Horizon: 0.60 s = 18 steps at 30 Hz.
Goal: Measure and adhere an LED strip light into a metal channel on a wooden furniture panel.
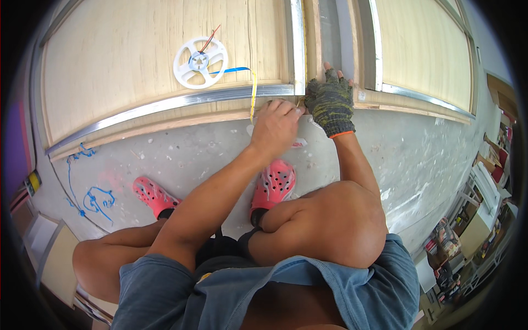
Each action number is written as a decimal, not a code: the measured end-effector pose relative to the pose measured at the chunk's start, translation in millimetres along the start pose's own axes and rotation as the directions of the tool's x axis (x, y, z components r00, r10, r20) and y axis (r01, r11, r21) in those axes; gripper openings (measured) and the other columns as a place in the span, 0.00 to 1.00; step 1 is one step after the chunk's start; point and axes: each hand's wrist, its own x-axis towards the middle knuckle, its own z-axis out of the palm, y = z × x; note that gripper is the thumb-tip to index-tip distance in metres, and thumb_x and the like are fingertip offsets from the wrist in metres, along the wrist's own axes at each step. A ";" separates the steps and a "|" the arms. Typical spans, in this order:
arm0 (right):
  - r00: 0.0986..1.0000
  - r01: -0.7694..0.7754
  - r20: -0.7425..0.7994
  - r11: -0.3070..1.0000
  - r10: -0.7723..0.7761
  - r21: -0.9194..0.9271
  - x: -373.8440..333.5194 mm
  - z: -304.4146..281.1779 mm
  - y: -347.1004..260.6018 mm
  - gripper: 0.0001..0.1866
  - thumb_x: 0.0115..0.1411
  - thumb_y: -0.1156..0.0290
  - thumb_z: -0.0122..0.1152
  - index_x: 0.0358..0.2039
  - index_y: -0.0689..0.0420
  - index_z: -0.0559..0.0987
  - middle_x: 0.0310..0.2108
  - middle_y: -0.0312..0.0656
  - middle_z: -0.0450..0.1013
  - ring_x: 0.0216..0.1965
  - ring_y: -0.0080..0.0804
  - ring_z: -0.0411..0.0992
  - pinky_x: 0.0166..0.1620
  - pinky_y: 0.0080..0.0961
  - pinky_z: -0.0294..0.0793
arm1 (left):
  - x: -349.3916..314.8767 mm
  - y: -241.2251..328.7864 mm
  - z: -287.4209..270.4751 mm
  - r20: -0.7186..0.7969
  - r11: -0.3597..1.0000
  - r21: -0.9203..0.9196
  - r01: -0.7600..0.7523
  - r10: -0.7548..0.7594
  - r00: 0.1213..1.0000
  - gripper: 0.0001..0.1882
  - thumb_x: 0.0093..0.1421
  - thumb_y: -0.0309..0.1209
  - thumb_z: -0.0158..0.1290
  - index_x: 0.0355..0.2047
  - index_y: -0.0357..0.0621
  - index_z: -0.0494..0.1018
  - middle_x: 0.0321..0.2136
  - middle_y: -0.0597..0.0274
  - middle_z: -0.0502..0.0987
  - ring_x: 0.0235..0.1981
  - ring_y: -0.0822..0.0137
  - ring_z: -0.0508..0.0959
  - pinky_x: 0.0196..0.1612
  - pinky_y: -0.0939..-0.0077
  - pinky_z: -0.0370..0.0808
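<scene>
My bare left hand (275,125) is at the lower edge of a framed wooden panel (137,49), close to the corner of its metal strip (187,104). Its fingers are curled together, and whatever they grip is hidden. Just right of it, my right hand (331,104) wears a dark patterned fingerless glove with an orange cuff. That hand lies with fingers stretched over the gap between two panels, its thumb side near the left fingertips. On the left panel rests a white spoked reel (190,78); from it a thin blue and yellow tape (254,91) hangs over the edge beside my left hand.
A second framed panel (423,60) stands at the right. Tangled blue string (99,199) lies on the speckled grey floor (423,159) at the left. My pink clogs (275,181) are below the panels. Boards and clutter (467,231) fill the far right.
</scene>
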 end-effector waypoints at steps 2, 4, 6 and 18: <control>0.999 -0.016 0.044 1.000 0.017 -0.005 0.4 -0.9 -1.4 0.15 0.59 0.52 0.66 0.46 0.35 0.86 0.74 0.50 0.57 0.72 0.60 0.57 0.74 0.62 0.45 | -4.2 6.1 2.2 -0.029 0.997 0.066 -0.045 0.047 0.998 0.14 0.58 0.24 0.55 0.45 0.42 0.82 0.37 0.56 0.79 0.42 0.48 0.77 0.47 0.55 0.75; 1.000 0.012 0.016 1.000 -0.011 -0.022 -5.5 -7.3 10.4 0.14 0.60 0.54 0.65 0.45 0.36 0.86 0.75 0.50 0.57 0.72 0.58 0.58 0.74 0.59 0.46 | -3.3 20.0 15.2 -0.027 0.999 -0.041 0.023 -0.024 0.999 0.18 0.61 0.23 0.54 0.52 0.41 0.78 0.33 0.56 0.79 0.33 0.54 0.80 0.38 0.61 0.77; 0.999 0.048 -0.011 0.999 -0.048 -0.017 -4.4 -1.0 15.0 0.13 0.61 0.54 0.64 0.45 0.36 0.86 0.75 0.50 0.56 0.72 0.59 0.58 0.74 0.60 0.46 | -6.8 38.0 22.9 0.029 0.892 -0.319 0.321 -0.329 0.944 0.21 0.62 0.24 0.53 0.56 0.39 0.75 0.30 0.57 0.78 0.28 0.59 0.79 0.33 0.64 0.76; 0.977 0.215 0.017 0.966 -0.215 -0.144 -1.2 -3.1 15.3 0.14 0.63 0.54 0.62 0.46 0.39 0.86 0.74 0.57 0.55 0.72 0.64 0.56 0.74 0.64 0.44 | 13.3 69.6 23.5 0.750 -0.401 -0.592 0.699 -0.592 0.295 0.18 0.73 0.32 0.47 0.58 0.36 0.70 0.35 0.56 0.80 0.31 0.64 0.81 0.33 0.69 0.77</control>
